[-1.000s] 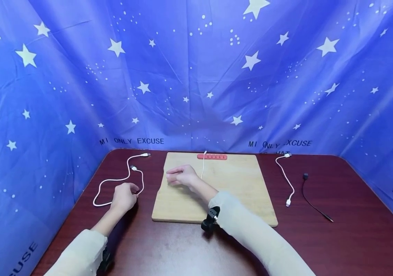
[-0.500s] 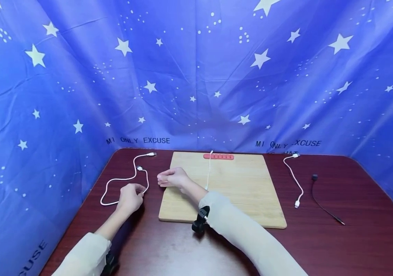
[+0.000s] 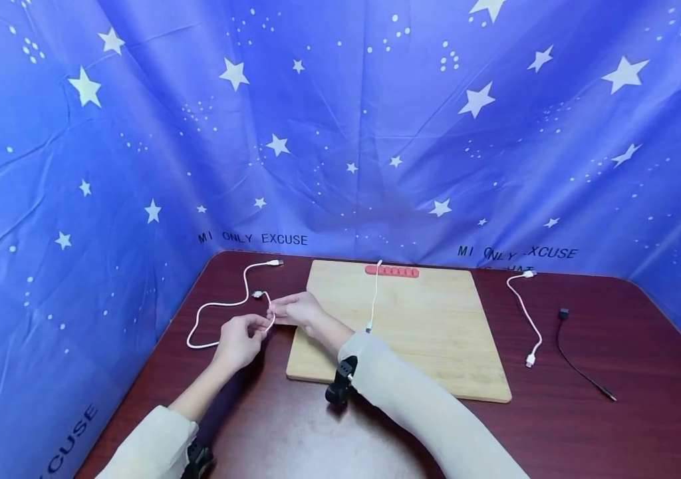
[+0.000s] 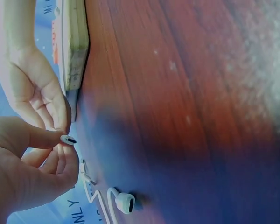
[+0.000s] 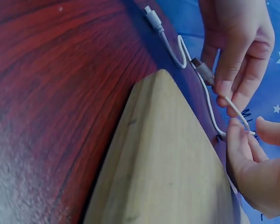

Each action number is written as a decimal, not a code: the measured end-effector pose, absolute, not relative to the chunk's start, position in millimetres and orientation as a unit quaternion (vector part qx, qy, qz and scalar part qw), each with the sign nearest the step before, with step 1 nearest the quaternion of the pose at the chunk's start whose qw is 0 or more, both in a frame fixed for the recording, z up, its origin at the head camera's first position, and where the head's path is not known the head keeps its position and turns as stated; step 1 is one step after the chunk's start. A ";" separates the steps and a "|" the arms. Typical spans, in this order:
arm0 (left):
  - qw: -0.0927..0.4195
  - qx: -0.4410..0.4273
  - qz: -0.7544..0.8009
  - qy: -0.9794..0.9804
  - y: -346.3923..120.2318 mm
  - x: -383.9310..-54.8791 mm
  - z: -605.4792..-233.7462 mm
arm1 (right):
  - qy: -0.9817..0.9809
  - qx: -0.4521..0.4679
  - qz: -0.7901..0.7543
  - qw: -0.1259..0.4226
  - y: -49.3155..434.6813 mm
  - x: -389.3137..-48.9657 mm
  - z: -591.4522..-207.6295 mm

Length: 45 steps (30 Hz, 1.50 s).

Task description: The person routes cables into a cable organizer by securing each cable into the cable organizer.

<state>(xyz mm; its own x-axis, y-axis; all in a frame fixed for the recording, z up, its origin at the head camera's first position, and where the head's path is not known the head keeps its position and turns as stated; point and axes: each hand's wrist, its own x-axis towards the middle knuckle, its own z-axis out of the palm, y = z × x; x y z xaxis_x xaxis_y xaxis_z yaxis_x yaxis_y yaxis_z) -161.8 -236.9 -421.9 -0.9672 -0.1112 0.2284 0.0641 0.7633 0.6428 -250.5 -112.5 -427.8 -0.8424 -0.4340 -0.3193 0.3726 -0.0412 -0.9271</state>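
My left hand pinches a short white USB cable just behind one plug. The cable's other plug lies beyond the fingers on the table. My right hand reaches over the left edge of the wooden board, its fingertips at the same cable beside the left fingers. In the right wrist view, its thumb stands apart from the fingers, with the cable between them. A longer white cable curves on the table, partly behind the left hand; one plug shows in the right wrist view.
A red slotted cable holder sits at the board's back edge, with a white cable running from it across the board. To the right lie a short white cable and a thin black cable. A starry blue curtain encloses the table.
My right hand has moved left off the board to the cable at the left hand. The left hand has drawn the cable slightly rightward. The head view has turned a little left.
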 end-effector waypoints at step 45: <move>-0.068 0.008 -0.546 -0.835 -193.6 -150.5 -406.8 | 0.536 0.057 -0.814 0.216 -45.2 -281.8 -402.8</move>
<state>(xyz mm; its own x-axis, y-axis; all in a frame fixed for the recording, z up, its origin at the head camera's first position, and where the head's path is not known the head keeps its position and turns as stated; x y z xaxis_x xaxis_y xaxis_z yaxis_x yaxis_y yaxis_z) -150.5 -193.6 -406.8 -0.9906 0.0609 -0.1228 -0.0881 0.4033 0.9108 -281.8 -45.2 -402.8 -0.8998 -0.2908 -0.3252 0.4138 -0.3326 -0.8475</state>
